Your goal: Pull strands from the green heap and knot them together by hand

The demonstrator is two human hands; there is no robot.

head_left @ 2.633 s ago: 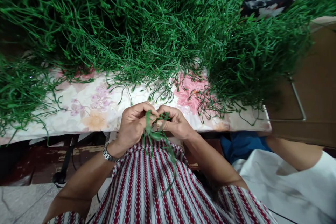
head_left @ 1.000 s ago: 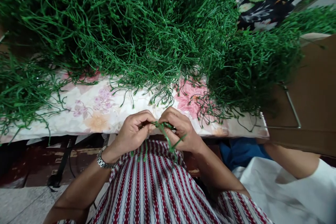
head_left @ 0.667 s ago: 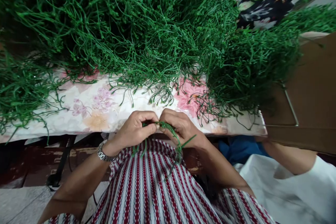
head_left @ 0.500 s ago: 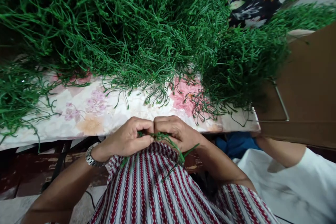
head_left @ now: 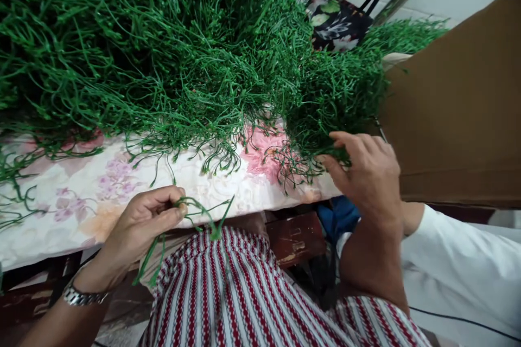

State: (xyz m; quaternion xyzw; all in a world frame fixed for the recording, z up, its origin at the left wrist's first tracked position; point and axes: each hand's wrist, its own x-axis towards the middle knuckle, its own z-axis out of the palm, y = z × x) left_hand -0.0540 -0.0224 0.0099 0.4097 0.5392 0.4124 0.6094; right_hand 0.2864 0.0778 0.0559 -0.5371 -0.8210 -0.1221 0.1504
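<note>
My left hand (head_left: 144, 222), with a metal watch on the wrist, pinches a small bunch of green plastic stems (head_left: 203, 216) that trails over my red-and-white striped lap. My right hand (head_left: 364, 171) reaches to the right and touches the edge of the big pile of green plastic stems (head_left: 183, 49) heaped on the floral cloth (head_left: 81, 195). Its fingers are spread and close on a few strands at the pile's right end.
A brown cardboard sheet (head_left: 459, 103) stands at the right. A dark floral bag (head_left: 337, 19) with black straps sits behind the pile. Another person's white sleeve (head_left: 456, 260) shows at lower right, beside something blue (head_left: 342, 214) under the table.
My hands were together over my lap working one bunch. The right hand has let go and moved right and up to the pile; the left hand keeps the bunch. The view turned rightward.
</note>
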